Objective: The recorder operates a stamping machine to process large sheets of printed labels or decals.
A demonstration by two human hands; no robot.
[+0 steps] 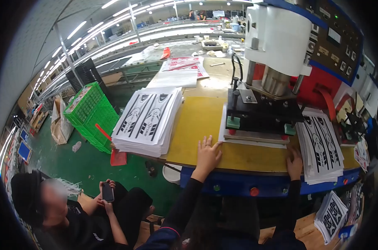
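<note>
My left hand (pixel 208 156) rests on the yellow work surface (pixel 193 125) with its fingers spread. Its fingertips are at the left front corner of a white sheet (pixel 223 132) lying under the press. The heat press (pixel 262 109) has a black upper plate just above a pale block, which covers most of the sheet. My right hand (pixel 294 163) lies at the right front of the surface, fingers stretched out and nothing visible in them. It is between the sheet's right end and a stack of printed sheets (pixel 322 150) with black patterns.
A taller stack of similar printed sheets (pixel 146 121) stands at the left. Green crates (pixel 91 114) are on the floor beyond it. A seated person (pixel 60 208) at the lower left holds a phone (pixel 108 191). Buttons (pixel 254 191) line the blue front edge.
</note>
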